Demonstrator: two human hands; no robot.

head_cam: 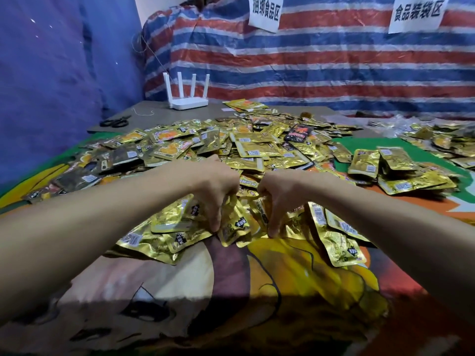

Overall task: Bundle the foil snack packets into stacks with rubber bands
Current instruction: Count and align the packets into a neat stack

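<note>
A big heap of gold foil snack packets [246, 147] covers the middle of the table. At its near edge, a small bunch of packets [235, 227] stands on edge between my hands. My left hand [218, 191] grips the bunch from the left with curled fingers, thumb pointing down. From the right, my right hand [279, 201] grips the same bunch, thumb down too. Loose packets [336, 240] lie flat on both sides of the bunch. I see no rubber band in the frame.
Bundled-looking stacks of packets [401, 170] sit at the right. A white router [189, 101] and black scissors [115, 122] are at the back left. A black packet [299, 133] lies on the heap. The cartoon-print cloth [231, 291] spreads out in front of me.
</note>
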